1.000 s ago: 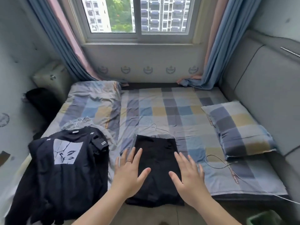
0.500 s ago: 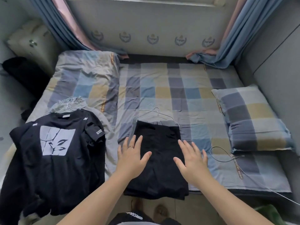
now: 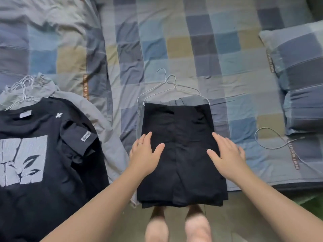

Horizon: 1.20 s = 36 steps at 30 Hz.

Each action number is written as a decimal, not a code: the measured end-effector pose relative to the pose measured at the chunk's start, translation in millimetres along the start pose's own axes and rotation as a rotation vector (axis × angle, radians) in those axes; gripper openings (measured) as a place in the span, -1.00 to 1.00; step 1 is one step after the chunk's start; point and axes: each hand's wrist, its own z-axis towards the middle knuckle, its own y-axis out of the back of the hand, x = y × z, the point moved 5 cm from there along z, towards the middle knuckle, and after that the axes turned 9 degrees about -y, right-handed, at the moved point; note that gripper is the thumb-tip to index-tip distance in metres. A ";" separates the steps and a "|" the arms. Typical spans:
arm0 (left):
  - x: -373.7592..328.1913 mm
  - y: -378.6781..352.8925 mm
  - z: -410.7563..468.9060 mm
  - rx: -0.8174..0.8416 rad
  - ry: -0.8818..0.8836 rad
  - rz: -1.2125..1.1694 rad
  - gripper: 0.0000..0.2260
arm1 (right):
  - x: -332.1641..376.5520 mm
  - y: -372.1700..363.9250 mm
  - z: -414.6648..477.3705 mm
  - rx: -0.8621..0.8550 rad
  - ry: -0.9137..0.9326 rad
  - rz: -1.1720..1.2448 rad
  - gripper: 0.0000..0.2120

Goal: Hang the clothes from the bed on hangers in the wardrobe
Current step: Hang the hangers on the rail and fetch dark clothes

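Observation:
A folded black garment point(image 3: 180, 154) lies on the checked bed point(image 3: 174, 41), its lower end hanging over the front edge. Grey cloth peeks out beneath its top. Two thin wire hangers point(image 3: 167, 88) lie at its top edge. My left hand point(image 3: 146, 154) is spread over the garment's left edge, fingers straight, a ring on one finger. My right hand point(image 3: 227, 154) is spread the same way over its right edge. A black T-shirt with a pale print point(image 3: 40, 151) lies at the left, on a pile of grey clothes with several wire hangers point(image 3: 21, 89) at its collar.
A checked pillow point(image 3: 300, 75) lies at the right of the bed. A thin grey cable point(image 3: 272, 138) loops on the sheet beside it. A folded checked quilt point(image 3: 52, 41) fills the back left. My feet point(image 3: 176, 226) stand on the floor below the bed's edge.
The view has tilted down and closer to the bed; the window is out of sight. Both hands have come down further forward onto the black garment's sides.

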 end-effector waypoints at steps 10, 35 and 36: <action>61.6 -48.5 214.0 -0.130 0.078 -0.160 -0.37 | -26.9 -72.7 234.5 0.072 -0.034 0.179 -0.38; 26.2 10.2 232.6 -0.440 0.413 -0.915 -0.38 | -43.1 2.7 275.6 0.450 -0.483 1.406 -0.73; 17.7 15.6 215.2 -0.465 0.416 -0.935 -0.42 | -44.5 11.0 260.1 0.452 -0.476 1.405 -0.74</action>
